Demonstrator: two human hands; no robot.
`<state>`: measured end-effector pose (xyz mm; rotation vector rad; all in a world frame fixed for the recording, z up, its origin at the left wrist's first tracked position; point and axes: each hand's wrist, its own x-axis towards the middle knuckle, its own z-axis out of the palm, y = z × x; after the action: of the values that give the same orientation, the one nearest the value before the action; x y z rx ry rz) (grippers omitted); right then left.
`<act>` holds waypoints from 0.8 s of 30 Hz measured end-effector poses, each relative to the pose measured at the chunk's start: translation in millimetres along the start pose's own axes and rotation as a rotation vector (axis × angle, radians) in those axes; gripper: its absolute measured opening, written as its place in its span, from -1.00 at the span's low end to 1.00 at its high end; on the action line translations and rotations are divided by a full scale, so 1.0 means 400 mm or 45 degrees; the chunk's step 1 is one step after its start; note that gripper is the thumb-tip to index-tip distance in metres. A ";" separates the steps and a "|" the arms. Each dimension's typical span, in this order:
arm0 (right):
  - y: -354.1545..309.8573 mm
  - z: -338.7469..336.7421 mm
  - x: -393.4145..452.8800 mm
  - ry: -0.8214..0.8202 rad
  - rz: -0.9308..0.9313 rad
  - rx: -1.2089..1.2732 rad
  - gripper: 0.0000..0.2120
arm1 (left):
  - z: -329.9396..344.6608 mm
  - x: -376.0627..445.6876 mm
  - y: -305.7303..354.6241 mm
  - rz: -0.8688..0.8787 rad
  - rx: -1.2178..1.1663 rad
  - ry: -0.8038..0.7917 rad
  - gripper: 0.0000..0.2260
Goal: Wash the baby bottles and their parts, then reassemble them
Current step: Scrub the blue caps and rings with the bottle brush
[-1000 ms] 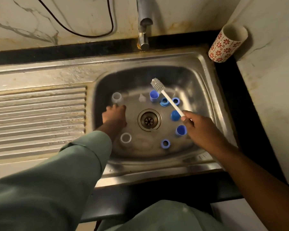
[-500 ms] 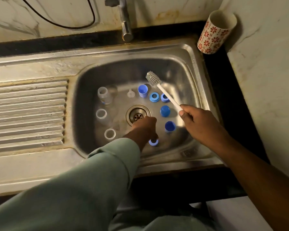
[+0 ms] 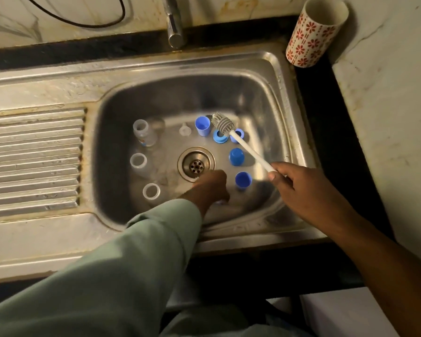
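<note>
Left hand, grip hidden, covers a blue ring at lower centre; right hand clasps brush, handle slanting toward upper left

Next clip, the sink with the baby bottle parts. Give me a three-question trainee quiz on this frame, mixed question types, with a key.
1. True or false: the right hand holds the bottle brush by its white handle, bristle head raised over the blue parts.
2. Multiple choice: where is the left hand?
A. On the tap
B. Low in the sink, just in front of the drain
C. On the ribbed draining board
3. Fill in: the clear bottles stand to the ____ of the drain, as the camera sees it.

Key: 1 true; 2 B; 3 left.
</note>
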<state>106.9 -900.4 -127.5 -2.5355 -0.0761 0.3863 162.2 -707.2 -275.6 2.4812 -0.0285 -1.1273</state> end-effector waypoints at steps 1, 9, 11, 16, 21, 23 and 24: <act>0.004 -0.012 -0.005 -0.024 -0.014 -0.009 -0.72 | -0.035 -0.031 -0.008 -0.022 -0.331 0.033 -0.85; -0.047 -0.131 -0.035 0.186 -0.649 -0.453 -0.82 | -0.210 -0.369 -0.076 0.062 -1.767 0.209 -0.60; -0.092 -0.153 -0.025 0.248 -0.847 -0.584 -0.78 | -0.226 -0.427 -0.083 0.092 -1.825 0.308 -0.56; -0.212 -0.169 0.000 0.347 -1.017 -0.803 -0.80 | -0.266 -0.513 -0.132 0.129 -1.872 0.541 -0.63; -0.296 -0.175 0.015 0.395 -1.092 -0.798 -0.72 | -0.302 -0.565 -0.202 0.223 -1.864 0.652 -0.67; -0.323 -0.170 0.017 0.378 -1.109 -0.849 -0.70 | -0.304 -0.577 -0.216 0.260 -1.768 0.712 -0.66; -0.340 -0.164 0.018 0.367 -1.129 -0.878 -0.69 | -0.305 -0.582 -0.221 0.269 -1.710 0.738 -0.65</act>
<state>136.7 -820.4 -3.0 -2.8170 -1.3544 -0.4307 81.0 -539.2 -70.6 1.3995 0.4583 -0.1098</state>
